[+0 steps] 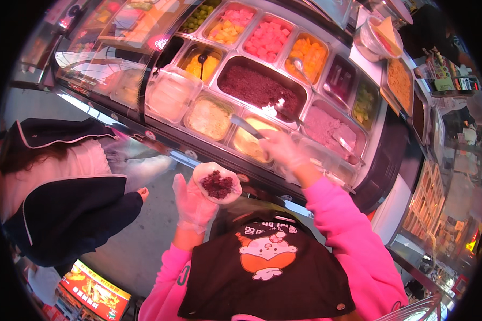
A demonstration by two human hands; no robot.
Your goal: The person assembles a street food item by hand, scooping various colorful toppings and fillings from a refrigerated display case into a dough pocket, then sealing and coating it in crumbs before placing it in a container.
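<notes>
My left hand (pixel 194 206), in a clear plastic glove, cups a soft white wrapper (pixel 235 193) in front of the counter. A clump of dark purple filling (pixel 217 184) sits in the wrapper's middle. My right hand (pixel 281 148), also gloved, grips a flat spatula (pixel 244 126). Its blade points left over a tub of pale yellow cream (pixel 240 142); whether it touches the cream I cannot tell. Left of that stands a tub with a crumbly beige filling (pixel 209 119). A wide pan of dark purple filling (pixel 251 83), like the clump, lies beyond the spatula.
Pink cubes (pixel 268 40), orange fruit pieces (pixel 307 53) and lilac paste (pixel 326 127) fill other pans. A stack of white sheets (pixel 168 93) lies at the counter's left. A person in a dark jacket (pixel 85 208) stands at left. A bowl (pixel 377 40) is far right.
</notes>
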